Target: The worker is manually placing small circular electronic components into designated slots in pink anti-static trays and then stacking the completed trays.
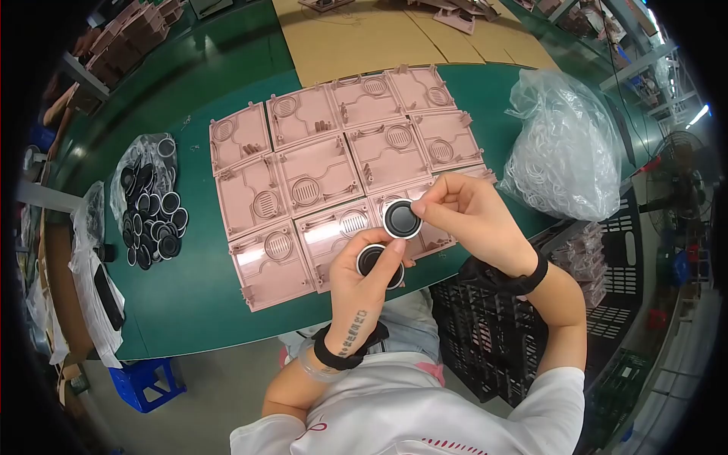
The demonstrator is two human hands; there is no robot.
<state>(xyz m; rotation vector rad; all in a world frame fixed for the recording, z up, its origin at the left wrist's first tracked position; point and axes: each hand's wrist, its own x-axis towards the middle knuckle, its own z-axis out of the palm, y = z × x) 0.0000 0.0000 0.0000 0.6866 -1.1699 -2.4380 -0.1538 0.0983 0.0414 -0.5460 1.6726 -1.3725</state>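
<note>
Disc [402, 218] pinched by right hand [470, 216] | left hand [350, 287] curled round second disc [369, 260] | dark lettering [354, 332] beside left wristband [332, 356]

Can make out one short line of dark inked lettering [353, 334] along the left wrist [343, 320], beside a black band [332, 355], too small to read reliably. Can see pink marks [453, 446] on the white shirt [364, 394], forming no readable word. Can read nothing elsewhere.
</note>
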